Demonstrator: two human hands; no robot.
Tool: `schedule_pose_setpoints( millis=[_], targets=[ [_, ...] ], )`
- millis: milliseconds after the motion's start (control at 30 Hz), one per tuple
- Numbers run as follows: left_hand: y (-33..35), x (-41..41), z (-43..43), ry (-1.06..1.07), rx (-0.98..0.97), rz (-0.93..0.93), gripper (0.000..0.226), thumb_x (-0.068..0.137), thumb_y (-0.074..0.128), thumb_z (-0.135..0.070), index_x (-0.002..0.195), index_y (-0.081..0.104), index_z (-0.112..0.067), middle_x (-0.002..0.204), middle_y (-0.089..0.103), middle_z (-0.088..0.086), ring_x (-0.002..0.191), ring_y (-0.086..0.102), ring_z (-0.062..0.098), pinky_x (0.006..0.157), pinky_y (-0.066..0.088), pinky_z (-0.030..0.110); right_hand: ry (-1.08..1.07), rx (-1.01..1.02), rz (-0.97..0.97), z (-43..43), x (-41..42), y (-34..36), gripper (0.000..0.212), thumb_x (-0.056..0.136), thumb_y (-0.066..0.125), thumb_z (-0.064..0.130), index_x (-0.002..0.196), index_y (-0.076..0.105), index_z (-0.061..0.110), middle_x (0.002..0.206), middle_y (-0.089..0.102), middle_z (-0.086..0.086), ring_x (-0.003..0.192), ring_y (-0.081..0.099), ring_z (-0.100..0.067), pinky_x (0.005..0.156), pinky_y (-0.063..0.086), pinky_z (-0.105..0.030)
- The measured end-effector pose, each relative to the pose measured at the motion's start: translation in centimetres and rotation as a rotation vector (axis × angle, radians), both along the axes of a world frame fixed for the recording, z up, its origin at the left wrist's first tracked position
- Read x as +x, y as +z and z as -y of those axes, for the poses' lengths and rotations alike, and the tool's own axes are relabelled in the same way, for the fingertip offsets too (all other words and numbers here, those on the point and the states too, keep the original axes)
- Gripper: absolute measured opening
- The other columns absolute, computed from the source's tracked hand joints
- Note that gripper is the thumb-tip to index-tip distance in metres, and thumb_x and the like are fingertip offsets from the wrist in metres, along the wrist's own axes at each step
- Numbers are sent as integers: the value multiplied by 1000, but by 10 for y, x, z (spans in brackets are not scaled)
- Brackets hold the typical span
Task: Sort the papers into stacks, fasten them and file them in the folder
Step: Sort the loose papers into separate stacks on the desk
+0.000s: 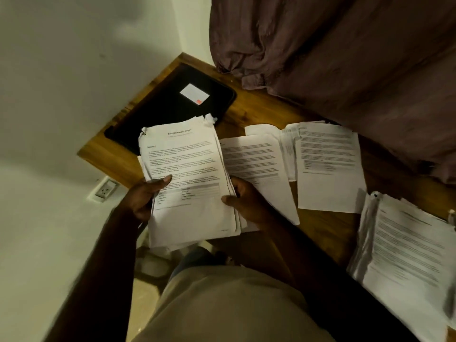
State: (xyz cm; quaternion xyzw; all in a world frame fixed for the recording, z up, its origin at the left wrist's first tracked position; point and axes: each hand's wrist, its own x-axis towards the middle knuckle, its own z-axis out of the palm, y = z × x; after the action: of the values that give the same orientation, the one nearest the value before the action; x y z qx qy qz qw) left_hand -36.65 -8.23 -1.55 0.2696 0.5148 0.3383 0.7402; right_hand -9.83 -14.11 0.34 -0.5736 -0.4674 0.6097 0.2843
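I hold a thick stack of printed papers [187, 178] above the near edge of the wooden table [259, 112]. My left hand [145, 196] grips its left edge with the thumb on top. My right hand [243, 201] grips its right edge. The top sheet bears a heading and a small table. A black folder [170, 107] with a white label lies closed at the table's far left corner, partly under the stack. Loose sheets [256, 164] lie just right of the stack, and another sheet [328, 169] lies further right. A clipped stack [404, 255] rests at the right edge.
A white wall runs along the left, with a power socket [104, 190] below the table's edge. A brown curtain [345, 58] hangs over the table's far and right side. My lap in beige cloth [222, 304] fills the bottom of the view.
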Motion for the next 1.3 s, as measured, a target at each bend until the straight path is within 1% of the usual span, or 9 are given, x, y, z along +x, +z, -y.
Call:
schedule_pose_setpoints(
  millis=[100,200,300,467,600,733,967,1133,1300],
  targets=[
    [-4,21,3,48,72,-31,35,97,58,-5,131,63,-12,129,69,10,114,69,25,84,61,34,-6,18,39,-8,24,7,31,98,62,29,129,61,24,122,70,7,112,65,-9,97,55,-32],
    [-8,29,3,43,120,-38,42,96,60,-4,137,60,-12,133,66,11,122,64,29,96,56,43,-260,133,344,-21,60,7,34,97,59,46,119,66,20,108,72,5,95,68,-8,88,58,-31],
    [-13,28,1,16,150,-35,48,96,61,-7,143,55,-13,140,61,13,129,58,34,108,45,54,-466,185,788,-31,105,-8,41,94,63,46,123,63,17,119,68,-3,111,63,-21,91,52,-33],
    [-13,28,3,11,163,-31,50,96,57,-5,145,52,-13,142,59,14,130,57,35,104,49,53,-476,93,1045,-29,154,-43,61,85,68,53,132,51,17,135,54,-8,125,53,-30,100,51,-49],
    [-12,30,4,-3,153,-46,50,95,58,-5,144,52,-13,140,60,13,129,57,35,106,47,55,-444,51,1049,-25,155,-60,63,87,64,54,135,48,17,140,47,-9,127,51,-33,99,51,-51],
    [-14,32,2,-24,149,-44,51,95,60,-7,145,51,-13,142,58,16,130,56,38,110,38,63,-435,70,1069,-23,153,-58,48,95,57,44,137,49,20,141,47,-9,128,50,-32,99,51,-50],
    [-12,44,-3,-53,141,-42,47,97,58,-9,143,52,-11,141,58,19,130,55,41,105,45,61,-557,74,1161,-26,154,-38,27,99,51,34,109,62,12,104,65,-7,91,69,-27,70,55,-35],
    [-14,43,-7,-34,149,-36,49,96,62,-11,144,52,-12,143,57,18,132,54,41,110,39,63,-718,144,1176,-31,179,-4,29,97,50,34,102,69,12,102,66,-7,86,67,-24,66,47,-29],
    [-13,44,-7,-37,151,-29,46,99,57,-10,144,52,-13,142,58,17,131,55,40,109,40,63,-756,165,1183,-22,207,22,29,91,52,34,97,70,12,95,71,-6,70,63,-18,58,55,-30]
  ],
)
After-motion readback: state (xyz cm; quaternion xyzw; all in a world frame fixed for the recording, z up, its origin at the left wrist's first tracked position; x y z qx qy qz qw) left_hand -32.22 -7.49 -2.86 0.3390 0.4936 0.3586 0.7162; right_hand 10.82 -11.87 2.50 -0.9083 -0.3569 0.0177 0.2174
